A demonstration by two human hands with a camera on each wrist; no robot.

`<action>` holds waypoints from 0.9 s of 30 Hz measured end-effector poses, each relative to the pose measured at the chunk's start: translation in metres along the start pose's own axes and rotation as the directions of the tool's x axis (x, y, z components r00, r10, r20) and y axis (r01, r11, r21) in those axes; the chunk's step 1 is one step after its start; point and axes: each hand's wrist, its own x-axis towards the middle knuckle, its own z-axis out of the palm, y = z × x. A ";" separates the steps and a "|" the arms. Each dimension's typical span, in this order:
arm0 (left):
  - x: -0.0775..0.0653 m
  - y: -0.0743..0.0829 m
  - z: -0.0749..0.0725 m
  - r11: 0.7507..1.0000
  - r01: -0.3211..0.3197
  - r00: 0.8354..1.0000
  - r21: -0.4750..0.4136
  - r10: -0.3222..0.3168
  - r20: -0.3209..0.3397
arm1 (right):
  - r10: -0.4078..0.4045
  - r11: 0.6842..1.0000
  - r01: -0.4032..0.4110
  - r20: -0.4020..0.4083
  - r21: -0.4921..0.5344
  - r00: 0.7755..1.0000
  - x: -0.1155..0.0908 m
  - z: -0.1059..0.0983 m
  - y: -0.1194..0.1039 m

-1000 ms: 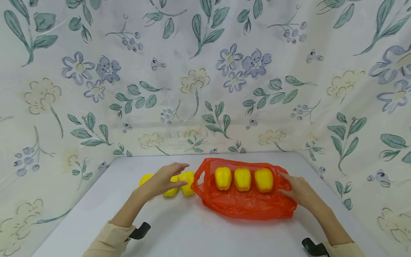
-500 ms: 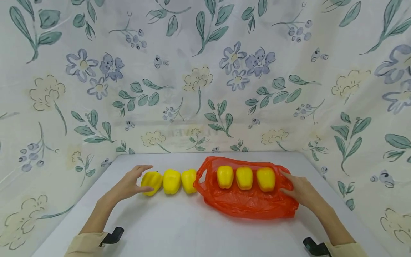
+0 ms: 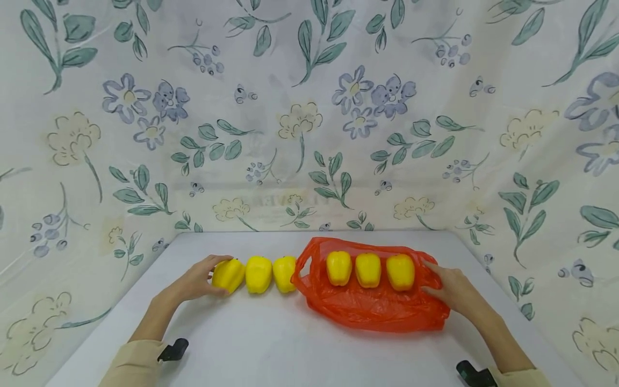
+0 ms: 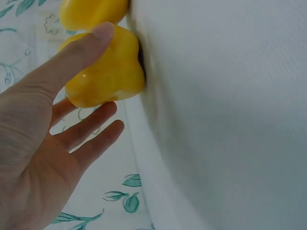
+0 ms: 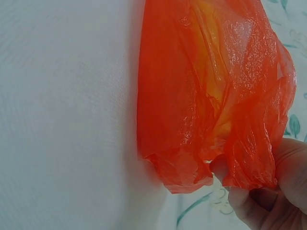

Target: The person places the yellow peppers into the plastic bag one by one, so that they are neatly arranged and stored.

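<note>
My left hand [image 3: 197,280] grips the leftmost yellow bell pepper [image 3: 229,275], thumb on the near side and fingers on the far side. The left wrist view shows the thumb laid over this bell pepper [image 4: 108,69], with other fingers spread below it. Two more yellow bell peppers stand in line to its right, a middle one [image 3: 258,274] and one [image 3: 284,274] beside the bag's handle. A red plastic bag [image 3: 367,312] lies with three yellow bell peppers [image 3: 368,270] on or in it. At its right end my right hand [image 3: 454,290] pinches the bag's edge; the right wrist view shows thin plastic [image 5: 249,163] between thumb and fingers.
All of this lies on a white table [image 3: 271,344]. Behind and at the sides hangs a floral curtain [image 3: 290,161]. Dark devices are strapped at both wrists, the left one [image 3: 174,350] and the right one [image 3: 474,373].
My left hand moved left from in front of the peppers to the leftmost one, then closed on it and tilted it slightly. My right hand stays at the bag's right end.
</note>
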 end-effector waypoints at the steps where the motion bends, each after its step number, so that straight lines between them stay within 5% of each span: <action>1: 0.001 0.001 -0.001 1.000 -0.003 1.000 0.009 0.003 0.004 | 0.000 1.000 0.000 -0.001 -0.001 1.000 0.000 0.000 0.000; 27: -0.002 0.012 -0.003 0.996 0.025 1.000 0.086 -0.025 0.008 | 0.000 1.000 0.000 0.002 -0.002 1.000 -0.001 0.000 0.001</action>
